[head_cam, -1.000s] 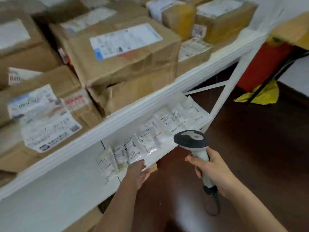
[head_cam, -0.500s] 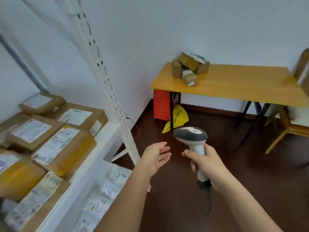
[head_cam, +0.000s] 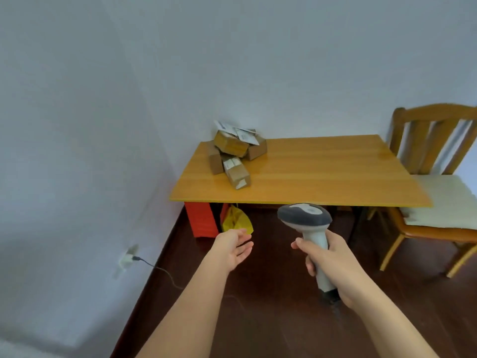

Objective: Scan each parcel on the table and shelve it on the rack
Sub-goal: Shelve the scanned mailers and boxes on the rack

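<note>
A white plug [head_cam: 127, 259] sits in the wall on the far left, its cable [head_cam: 165, 273] trailing onto the dark floor [head_cam: 271, 319]. Next comes a red box [head_cam: 201, 219] under the table's left end, with a yellow bag [head_cam: 236, 220] beside it. The left hand [head_cam: 233, 248] reaches forward over the floor, palm up, fingers spread and holding nothing. Above and beyond it, the parcels [head_cam: 233, 154] lie in a loose heap on the far left corner of the table [head_cam: 322, 174], close to the wall; they are brown boxes with white labels, one leaning toward the front edge. The right hand [head_cam: 329, 264] is wrapped tight around the handle of a scanner [head_cam: 305, 220], whose grey head points toward the table. At the far right a wooden chair [head_cam: 433, 182] with a pale seat stands against the table's end.
</note>
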`<move>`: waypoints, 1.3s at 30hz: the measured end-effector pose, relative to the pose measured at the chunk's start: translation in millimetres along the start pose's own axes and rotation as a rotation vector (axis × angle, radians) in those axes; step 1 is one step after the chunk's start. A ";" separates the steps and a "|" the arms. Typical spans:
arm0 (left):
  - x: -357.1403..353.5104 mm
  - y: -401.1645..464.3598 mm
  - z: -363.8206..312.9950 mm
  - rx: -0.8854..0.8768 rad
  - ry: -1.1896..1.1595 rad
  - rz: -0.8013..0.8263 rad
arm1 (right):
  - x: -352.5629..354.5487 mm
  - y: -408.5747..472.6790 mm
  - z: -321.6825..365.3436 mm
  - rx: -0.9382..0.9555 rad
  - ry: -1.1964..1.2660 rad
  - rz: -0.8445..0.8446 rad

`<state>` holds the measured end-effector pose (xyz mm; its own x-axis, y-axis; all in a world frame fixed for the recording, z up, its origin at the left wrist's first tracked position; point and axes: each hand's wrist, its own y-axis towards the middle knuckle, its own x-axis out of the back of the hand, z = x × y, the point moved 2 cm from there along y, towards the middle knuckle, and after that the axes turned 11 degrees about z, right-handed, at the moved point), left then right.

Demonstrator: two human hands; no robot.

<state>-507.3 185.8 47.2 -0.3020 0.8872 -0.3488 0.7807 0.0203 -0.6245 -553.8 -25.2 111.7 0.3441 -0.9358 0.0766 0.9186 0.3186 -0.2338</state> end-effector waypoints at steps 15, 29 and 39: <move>-69.1 293.1 -235.6 -0.020 0.055 -0.071 | 92.5 316.2 91.5 0.012 -0.005 -0.132; -133.2 531.3 -318.8 0.007 -0.190 -0.279 | 186.7 602.4 95.4 -0.098 0.074 0.031; -144.4 618.0 -345.3 -0.112 -0.518 -0.568 | 222.4 698.1 76.1 -0.243 0.071 0.101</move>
<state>207.6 229.5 -47.0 -0.8678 0.3993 -0.2958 0.4724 0.4783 -0.7404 178.8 0.6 39.3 0.4091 -0.9121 -0.0250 0.8037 0.3732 -0.4634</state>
